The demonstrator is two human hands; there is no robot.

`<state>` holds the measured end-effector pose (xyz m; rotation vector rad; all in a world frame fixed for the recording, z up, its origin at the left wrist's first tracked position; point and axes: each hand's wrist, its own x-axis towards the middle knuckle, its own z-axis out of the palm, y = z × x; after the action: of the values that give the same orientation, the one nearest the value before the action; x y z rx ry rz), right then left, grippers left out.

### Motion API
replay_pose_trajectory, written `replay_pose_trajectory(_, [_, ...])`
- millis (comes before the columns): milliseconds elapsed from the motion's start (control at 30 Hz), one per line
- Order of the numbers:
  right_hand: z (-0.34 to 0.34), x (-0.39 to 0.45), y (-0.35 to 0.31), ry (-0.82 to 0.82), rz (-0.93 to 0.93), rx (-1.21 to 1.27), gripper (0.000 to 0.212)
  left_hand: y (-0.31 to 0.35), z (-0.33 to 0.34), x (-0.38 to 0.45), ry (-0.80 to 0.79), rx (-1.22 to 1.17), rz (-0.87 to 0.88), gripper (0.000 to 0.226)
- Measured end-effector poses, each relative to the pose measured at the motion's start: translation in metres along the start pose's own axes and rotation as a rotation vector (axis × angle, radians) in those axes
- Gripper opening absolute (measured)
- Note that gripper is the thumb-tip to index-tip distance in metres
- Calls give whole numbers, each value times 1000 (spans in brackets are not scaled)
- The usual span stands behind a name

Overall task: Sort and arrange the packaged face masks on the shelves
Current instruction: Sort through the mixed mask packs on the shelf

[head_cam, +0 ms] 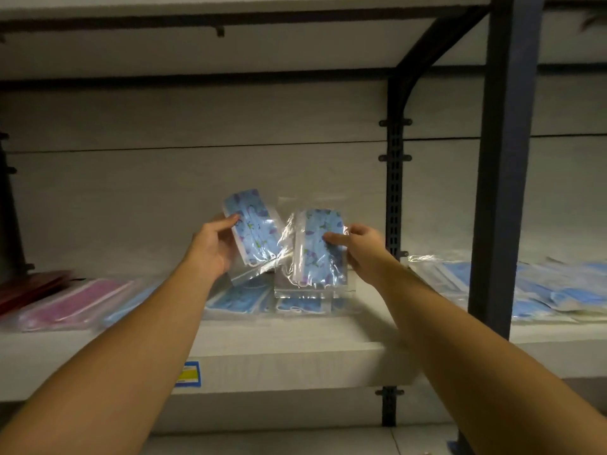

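Head view: two clear plastic packs of blue patterned face masks are held up above the middle of a white shelf (pixel 295 349). The left pack (pixel 251 228) is tilted, its top leaning to the left, and the left hand (pixel 213 246) grips it by its left edge, thumb on the front face. The right pack (pixel 317 251) stands nearly upright (its loose clear wrapper catches the light), and the right hand (pixel 361 246) grips it by its right edge, thumb pressed across the front. The two packs sit close together, their inner edges about touching or overlapping; which, I cannot tell.

Below them, flat on the shelf, lie more blue mask packs (pixel 262 300). Further left on the same shelf lie pink mask packs (pixel 75 303), and beyond those a red pack (pixel 29 287) at the frame's edge. To the right, past a dark metal upright post (pixel 502 192), a spread of light blue mask packs (pixel 551 290) covers the neighbouring shelf. A slotted dark rail (pixel 394 192) runs up the back wall behind the right hand. A blue and yellow label (pixel 188 374) is stuck on the shelf's front edge.
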<state>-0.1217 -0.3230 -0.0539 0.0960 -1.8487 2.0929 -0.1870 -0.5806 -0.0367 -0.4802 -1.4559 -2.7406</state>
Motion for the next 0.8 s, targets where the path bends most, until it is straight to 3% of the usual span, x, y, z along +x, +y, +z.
replay_pose_trajectory(167, [2, 4, 13, -65, 70, -112, 31, -8, -20, 14, 3, -36, 39, 31])
replay_pose_trajectory(300, [-6, 7, 24, -31, 72, -314, 17, -15, -32, 17, -7, 32, 81, 28])
replay_pose_trajectory(600, [-4, 14, 37, -46, -10, -936, 40, -22, -21, 20, -150, -20, 47, 34])
replay_pose_trajectory(800, [-5, 10, 35, -62, 81, -1106, 43, -30, -19, 23, -235, 69, -31, 33])
